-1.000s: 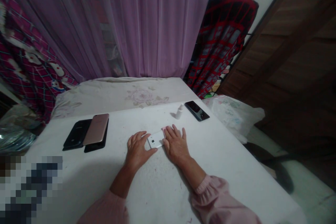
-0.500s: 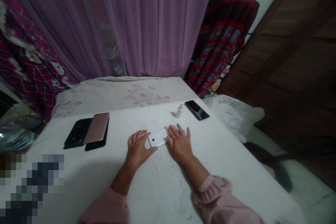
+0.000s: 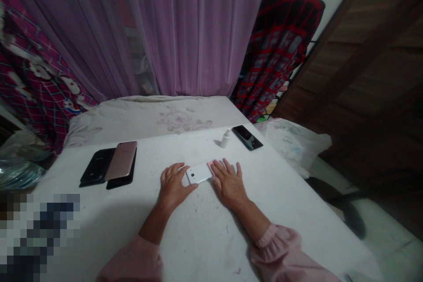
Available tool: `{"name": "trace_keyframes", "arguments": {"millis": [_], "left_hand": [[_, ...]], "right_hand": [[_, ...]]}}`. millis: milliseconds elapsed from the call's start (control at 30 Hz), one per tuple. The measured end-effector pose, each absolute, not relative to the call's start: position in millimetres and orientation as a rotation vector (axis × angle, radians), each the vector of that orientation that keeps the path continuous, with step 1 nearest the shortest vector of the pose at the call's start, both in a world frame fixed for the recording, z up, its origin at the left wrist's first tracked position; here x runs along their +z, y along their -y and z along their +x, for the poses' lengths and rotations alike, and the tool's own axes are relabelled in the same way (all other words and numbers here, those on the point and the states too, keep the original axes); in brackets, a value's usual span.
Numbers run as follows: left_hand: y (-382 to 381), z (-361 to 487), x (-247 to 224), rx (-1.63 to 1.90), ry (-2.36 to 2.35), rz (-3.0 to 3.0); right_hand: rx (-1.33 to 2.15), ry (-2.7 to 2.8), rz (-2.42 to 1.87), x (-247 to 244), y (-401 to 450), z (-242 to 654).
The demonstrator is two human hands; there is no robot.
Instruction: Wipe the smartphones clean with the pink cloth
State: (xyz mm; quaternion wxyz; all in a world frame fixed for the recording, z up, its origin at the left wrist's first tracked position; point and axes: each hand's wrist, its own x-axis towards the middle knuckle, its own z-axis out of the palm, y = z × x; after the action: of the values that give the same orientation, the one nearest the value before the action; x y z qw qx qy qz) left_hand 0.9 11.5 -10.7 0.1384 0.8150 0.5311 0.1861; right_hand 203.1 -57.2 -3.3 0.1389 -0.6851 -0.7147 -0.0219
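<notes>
A white smartphone (image 3: 201, 173) lies back up on the white tabletop, its camera end toward my left hand (image 3: 171, 188). The thumb and fingers of that hand grip the phone by its edges at the camera end. Flat over the other end is my right hand (image 3: 229, 184), fingers stretched out and the outer ones spread. Under its fingertips a pink cloth (image 3: 210, 166) shows, pressed on the phone; the palm covers the rest of it. Beyond the hands stands a small white spray bottle (image 3: 226, 139).
At the left lie a rose-gold phone (image 3: 121, 161) and dark phones (image 3: 97, 165), partly stacked. A black phone (image 3: 247, 137) rests by the table's right edge. Past that edge is a white plastic bag (image 3: 292, 143). A floral cloth (image 3: 178, 116) covers the far part, before purple curtains (image 3: 198, 31).
My right hand has slid slightly to the right along the phone, and more of the pink cloth shows. The left hand keeps its hold on the phone.
</notes>
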Motion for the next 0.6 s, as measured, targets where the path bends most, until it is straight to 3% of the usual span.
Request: {"name": "trace_keyframes", "arguments": {"millis": [133,400,600], "left_hand": [[-11,2,-10,0.539,-1.541,2.36],[-12,0,-10,0.521,-1.523,2.387],[-13,-1,-12,0.472,-1.508,2.404]], "right_hand": [[-0.079,2.015,-2.029,-7,50,197],[0.01,2.335,-1.666,-8,76,177],[0.01,2.141,-2.041,-10,64,208]]}}
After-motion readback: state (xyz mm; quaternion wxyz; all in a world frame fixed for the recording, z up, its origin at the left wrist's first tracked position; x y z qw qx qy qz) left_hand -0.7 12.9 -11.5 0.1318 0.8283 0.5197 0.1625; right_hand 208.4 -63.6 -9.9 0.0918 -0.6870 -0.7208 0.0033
